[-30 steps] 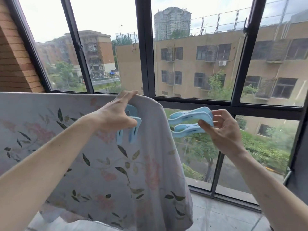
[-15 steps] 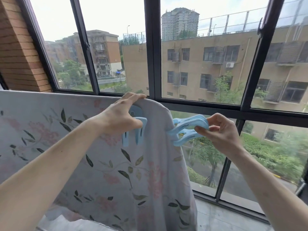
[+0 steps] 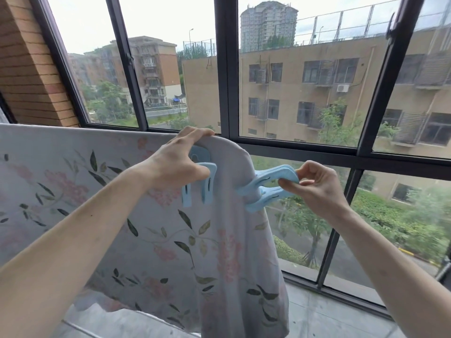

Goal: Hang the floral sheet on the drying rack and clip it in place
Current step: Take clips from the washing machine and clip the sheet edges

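Note:
The floral sheet, pale with pink flowers and green leaves, hangs over the drying rack, which it hides completely. My left hand rests on the sheet's top right corner, fingers draped over the top edge and thumb against a light blue clip clamped there. My right hand pinches the handles of a second light blue clip, whose jaws sit on the sheet's right side edge.
Dark-framed windows stand close behind the sheet, with apartment buildings and trees outside. A brick wall is at the left. Grey floor tiles show below the sheet's right end.
My right hand has brought the second clip leftward from open air onto the sheet's right edge. My left hand has stayed on the top corner by the first clip.

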Demonstrator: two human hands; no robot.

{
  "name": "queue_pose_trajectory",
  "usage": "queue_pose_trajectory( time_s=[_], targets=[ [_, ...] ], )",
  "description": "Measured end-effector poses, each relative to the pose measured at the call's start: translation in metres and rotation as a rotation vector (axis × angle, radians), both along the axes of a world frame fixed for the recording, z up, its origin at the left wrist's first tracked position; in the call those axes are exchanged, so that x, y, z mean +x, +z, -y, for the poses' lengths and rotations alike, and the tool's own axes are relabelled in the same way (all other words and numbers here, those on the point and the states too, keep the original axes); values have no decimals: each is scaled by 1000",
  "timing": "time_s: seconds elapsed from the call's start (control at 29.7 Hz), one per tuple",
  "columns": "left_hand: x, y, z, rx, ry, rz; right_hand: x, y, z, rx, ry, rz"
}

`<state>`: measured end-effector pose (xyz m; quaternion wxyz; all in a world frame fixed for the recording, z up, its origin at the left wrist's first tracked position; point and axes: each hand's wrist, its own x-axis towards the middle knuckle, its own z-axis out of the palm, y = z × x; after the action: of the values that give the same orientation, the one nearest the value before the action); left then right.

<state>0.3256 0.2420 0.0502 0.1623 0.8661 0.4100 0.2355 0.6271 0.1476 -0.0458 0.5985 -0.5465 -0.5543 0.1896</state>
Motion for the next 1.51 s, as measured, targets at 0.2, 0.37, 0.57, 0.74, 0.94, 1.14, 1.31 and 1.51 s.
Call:
queue_pose_trajectory(
  time_s=[0.2, 0.37, 0.57, 0.74, 0.94, 1.14, 1.31, 1.51],
  targets=[
    [1, -3, 2, 12, -2, 13, 0, -24, 7, -137, 12, 20],
    [1, -6, 2, 19, -1, 27, -1, -33, 10, -245, 60, 78],
    [4, -12, 8, 56, -8, 30, -12, -30, 21, -121, -104, 180],
    [-2, -25, 23, 100, -10, 2, -36, -26, 35, 126, -288, 397],
    [-36, -81, 57, 133, 50, -41, -80, -41, 57, 270, -274, 437],
    [-102, -140, 68, -112, 188, 117, -114, -58, 56, 406, -353, 406],
    [-153, -156, 75, -235, 321, 218, -161, -65, 40, 502, -217, 315],
    [-209, -171, 66, -280, 366, 258, -232, -91, 3, -134, 298, 275]
  ],
)
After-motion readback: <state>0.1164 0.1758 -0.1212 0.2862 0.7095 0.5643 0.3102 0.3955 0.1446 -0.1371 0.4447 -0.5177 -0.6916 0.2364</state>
